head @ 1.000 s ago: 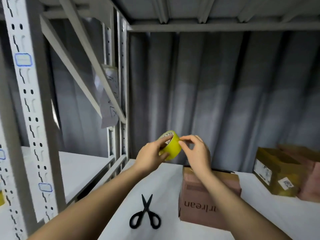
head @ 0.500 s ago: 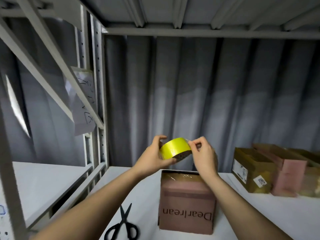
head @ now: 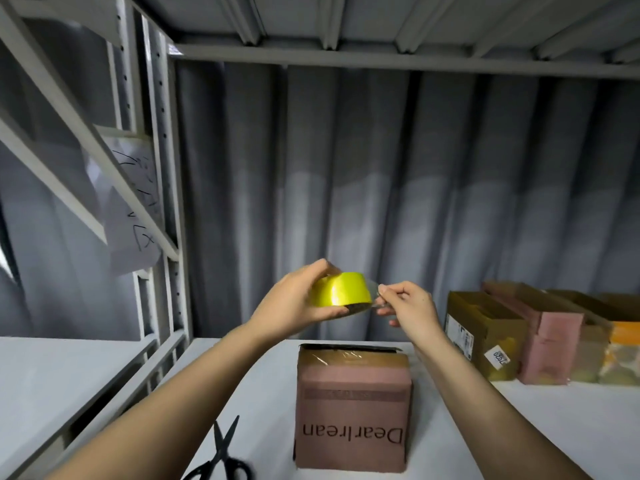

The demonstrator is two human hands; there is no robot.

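My left hand (head: 294, 303) grips a yellow roll of tape (head: 341, 289) in the air above the shelf, fingers curled over its top and thumb under it. My right hand (head: 408, 303) is just right of the roll and pinches the clear loose end of the tape (head: 375, 296) between thumb and forefinger, a short strip pulled off the roll. Below both hands a brown cardboard box (head: 353, 407) printed "Dearlean" stands on the white shelf (head: 554, 431), clear tape over its top seam.
Black scissors (head: 221, 459) lie on the shelf left of the box. Several cardboard boxes and packets (head: 519, 337) stand at the right by the grey curtain. A metal rack upright (head: 166, 202) with a paper note (head: 135, 209) rises at the left. Another shelf is overhead.
My view has shifted right and slightly down. The right hand has drawn away from the roll to the right, peeling a short strip of tape free. The left hand keeps holding the roll.
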